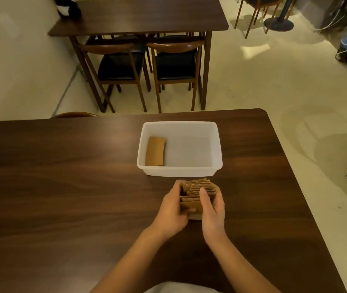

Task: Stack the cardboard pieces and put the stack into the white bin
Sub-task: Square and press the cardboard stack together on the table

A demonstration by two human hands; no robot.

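The white bin on the counter holds one cardboard piece lying lengthwise away. Just before it, left hand and right hand grip the cardboard stack between them.

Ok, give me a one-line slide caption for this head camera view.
Both hands, left hand and right hand, grip a cardboard stack before a white bin holding cardboard.
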